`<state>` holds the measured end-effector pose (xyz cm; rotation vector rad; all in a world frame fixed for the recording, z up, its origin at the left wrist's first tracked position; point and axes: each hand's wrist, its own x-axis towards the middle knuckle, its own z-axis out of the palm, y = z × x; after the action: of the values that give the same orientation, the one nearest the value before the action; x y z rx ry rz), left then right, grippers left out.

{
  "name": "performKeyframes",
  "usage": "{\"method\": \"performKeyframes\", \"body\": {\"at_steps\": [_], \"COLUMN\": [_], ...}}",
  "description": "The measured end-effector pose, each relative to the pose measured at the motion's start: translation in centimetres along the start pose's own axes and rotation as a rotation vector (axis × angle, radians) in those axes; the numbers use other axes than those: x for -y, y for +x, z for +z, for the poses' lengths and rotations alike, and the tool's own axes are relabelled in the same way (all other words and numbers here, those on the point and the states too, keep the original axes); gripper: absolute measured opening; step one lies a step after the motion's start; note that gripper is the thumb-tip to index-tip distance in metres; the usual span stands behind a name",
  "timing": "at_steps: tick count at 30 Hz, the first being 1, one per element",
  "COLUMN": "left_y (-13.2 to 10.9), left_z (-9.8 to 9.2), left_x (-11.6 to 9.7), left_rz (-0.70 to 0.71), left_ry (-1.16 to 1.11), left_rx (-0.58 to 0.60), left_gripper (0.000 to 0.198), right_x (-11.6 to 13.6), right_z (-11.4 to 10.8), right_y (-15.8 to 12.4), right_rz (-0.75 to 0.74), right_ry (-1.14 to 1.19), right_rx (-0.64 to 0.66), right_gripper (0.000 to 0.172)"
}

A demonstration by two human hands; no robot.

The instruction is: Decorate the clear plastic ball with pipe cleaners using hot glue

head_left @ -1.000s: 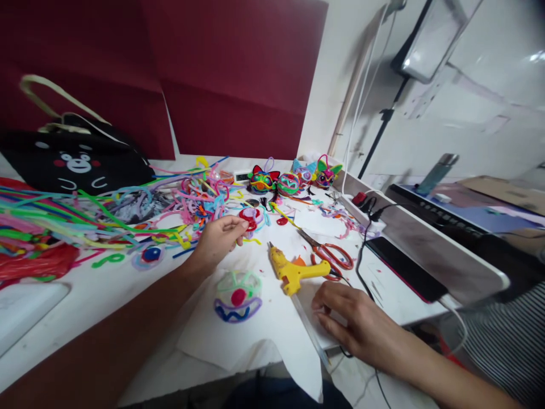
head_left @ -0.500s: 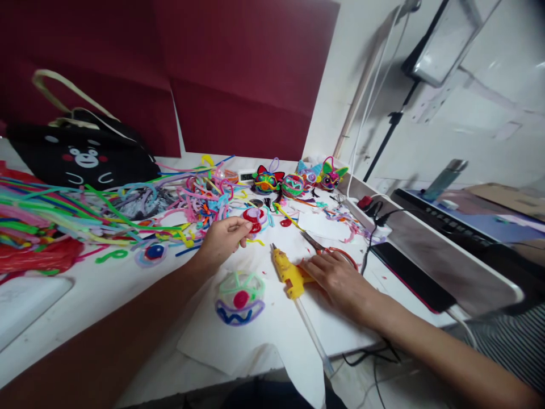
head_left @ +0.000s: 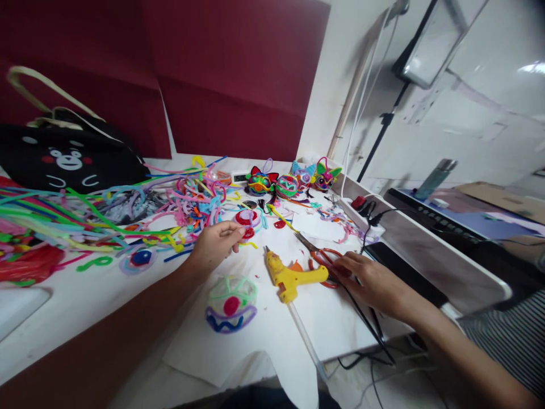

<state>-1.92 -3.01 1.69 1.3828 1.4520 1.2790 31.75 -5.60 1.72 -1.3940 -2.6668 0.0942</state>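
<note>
Pinching a red piece (head_left: pixel 249 233) in the nearly closed left hand (head_left: pixel 216 245) while seemingly picking up scissors (head_left: pixel 317 254) beneath the loosely curled right hand (head_left: pixel 372 278), with unclear grip, likely needing firm hold next.

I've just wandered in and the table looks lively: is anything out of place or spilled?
Mostly at the front edge of the table: white paper droops over it, and the clear stick from the yellow glue gun pokes past it, so both look askew. Farther back, coloured fuzzy stems lie tangled. No liquid spill stands out.
</note>
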Motion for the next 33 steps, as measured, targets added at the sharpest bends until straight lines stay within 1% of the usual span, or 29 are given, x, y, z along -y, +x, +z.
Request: {"method": "performKeyframes", "body": {"at_steps": [2, 7, 12, 17, 22, 28, 31, 33], "left_y": [0.0, 0.1, 0.1, 0.0, -0.1, -0.2, -0.2, -0.1], "left_z": [0.0, 0.1, 0.1, 0.1, 0.2, 0.3, 0.3, 0.3], "left_x": [0.0, 0.1, 0.3, 0.2, 0.1, 0.0, 0.0, 0.1], "left_rz": [-0.003, -0.009, -0.020, -0.022, -0.022, -0.029, -0.036, -0.039], "left_ry": [0.007, 0.018, 0.022, 0.021, 0.021, 0.018, 0.017, 0.015], "left_rx": [0.002, 0.005, 0.005, -0.001, 0.005, -0.008, -0.002, 0.006], "left_gripper": [0.029, 0.030, 0.030, 0.029, 0.027, 0.024, 0.023, 0.023], "right_x": [0.1, 0.4, 0.4, 0.3, -0.4, -1.0, -0.7, -0.4], "right_z": [0.0, -0.4, -1.0, -1.1, -0.8, -1.3, -1.1, -0.9], "right_y": [-0.3, -0.6, 0.0, 0.6, 1.1, 1.4, 1.9, 2.4], "right_rz": [-0.003, -0.031, 0.008, 0.007, 0.022, 0.014, 0.067, 0.106], "right_ry": [-0.006, 0.026, 0.047, 0.041, 0.069, 0.217, 0.158, 0.100], "right_rx": [-0.016, -0.045, 0.030, 0.101, 0.064, 0.094, 0.103, 0.116], "right_gripper": [0.026, 0.032, 0.032, 0.033, 0.032, 0.032, 0.035, 0.032]}}
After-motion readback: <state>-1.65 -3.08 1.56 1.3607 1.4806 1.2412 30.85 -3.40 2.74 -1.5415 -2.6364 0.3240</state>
